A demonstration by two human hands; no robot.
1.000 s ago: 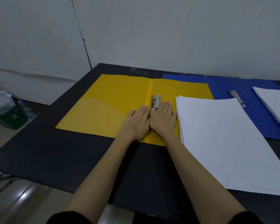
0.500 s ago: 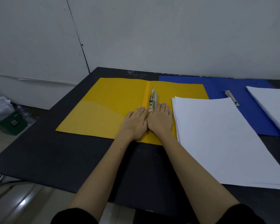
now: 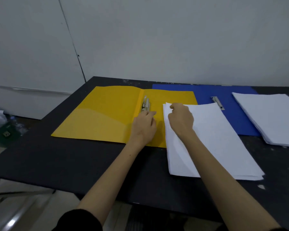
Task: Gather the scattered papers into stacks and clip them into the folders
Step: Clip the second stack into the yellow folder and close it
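Right hand (image 3: pixel 180 119) pinches paper stack (image 3: pixel 215 139) corner – left hand (image 3: pixel 144 125) flat beside clip (image 3: pixel 145 105)

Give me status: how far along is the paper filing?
Done: papers sit in two stacks, and the yellow folder and blue folder lie open. In hand: the left hand rests by the yellow folder's raised metal clip, while the right hand pinches the near paper stack at its top corner. Left: neither stack is clipped; the far stack is untouched and the blue folder's clip lies flat.

A plain yellow folder (image 3: pixel 107 114) and blue folder (image 3: pixel 237 117) hold white papers (image 3: pixel 223 139) on a black table (image 3: pixel 57 164).
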